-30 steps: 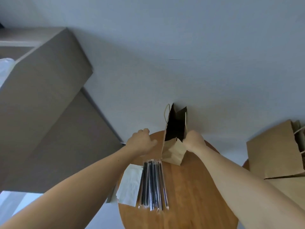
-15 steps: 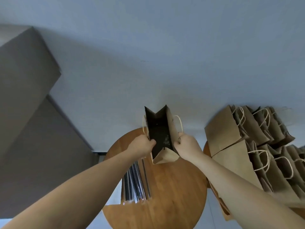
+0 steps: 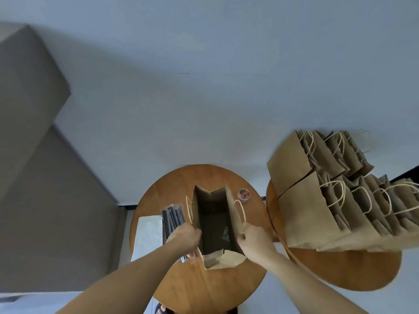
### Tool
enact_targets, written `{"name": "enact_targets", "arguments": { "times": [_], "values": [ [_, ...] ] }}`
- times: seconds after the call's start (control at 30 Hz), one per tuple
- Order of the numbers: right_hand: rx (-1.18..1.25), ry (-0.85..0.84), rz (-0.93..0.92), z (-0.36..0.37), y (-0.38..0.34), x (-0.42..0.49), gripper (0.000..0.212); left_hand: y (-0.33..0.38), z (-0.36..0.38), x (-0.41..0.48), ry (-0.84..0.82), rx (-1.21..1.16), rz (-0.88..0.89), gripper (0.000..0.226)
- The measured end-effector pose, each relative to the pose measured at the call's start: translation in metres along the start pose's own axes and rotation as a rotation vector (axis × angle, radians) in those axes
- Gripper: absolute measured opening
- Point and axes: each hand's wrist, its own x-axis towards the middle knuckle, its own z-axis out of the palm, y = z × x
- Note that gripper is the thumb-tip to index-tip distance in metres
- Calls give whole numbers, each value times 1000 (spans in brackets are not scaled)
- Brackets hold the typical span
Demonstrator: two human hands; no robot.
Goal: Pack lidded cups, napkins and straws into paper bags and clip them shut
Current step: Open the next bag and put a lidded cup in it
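The open paper bag (image 3: 213, 219) stands upright at the centre of the round wooden bench (image 3: 204, 291) in the lower middle of the frame, its mouth spread into a long rectangle between the two hands. The left hand (image 3: 186, 237) is at the bag's left rim, towards the lower end of the opening, with its fingers curled over the edge and gripping the paper. The right hand (image 3: 254, 239) is level with it on the right rim, just below the bag's twisted-paper handle, pinching that edge between thumb and curled fingers. Both forearms come up from the bottom of the frame and angle inwards, with the wrists about level and the bag's mouth between them. The lower flap of the bag's mouth folds outwards between the two wrists. The inside of the bag is dark, and I cannot tell what the pale shape low in it is. A bundle of dark wrapped straws (image 3: 172, 217) lies on the bench just left of the bag, partly under the left wrist, and white napkins (image 3: 147, 232) lie further left at the bench's edge. A small clear jar of coloured clips (image 3: 243, 195) stands just beside the bag's upper right corner. At the right of the frame, a second round bench (image 3: 351, 270) carries a stack of brown bags (image 3: 301, 211) lying on their sides.
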Motion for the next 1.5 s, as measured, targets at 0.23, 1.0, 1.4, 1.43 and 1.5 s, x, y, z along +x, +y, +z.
{"name": "enact_targets", "arguments": {
  "times": [0.23,1.0,1.4,1.43,1.5],
  "values": [
    [79,-71,-96,22,-14,17,13,-17,-15,-13,128,-58,-137,33],
    [-9,71,68,6,25,15,26,11,19,7,250,114,-117,29],
    [-26,-56,-29,-6,13,8,80,-2,0,10,-37,-101,85,80],
    [-26,-54,-41,-9,13,7,83,-1,-4,9,-60,-114,107,82],
    [4,-47,-70,-18,11,6,85,3,-13,6,-96,-122,157,83]
  ]
}}
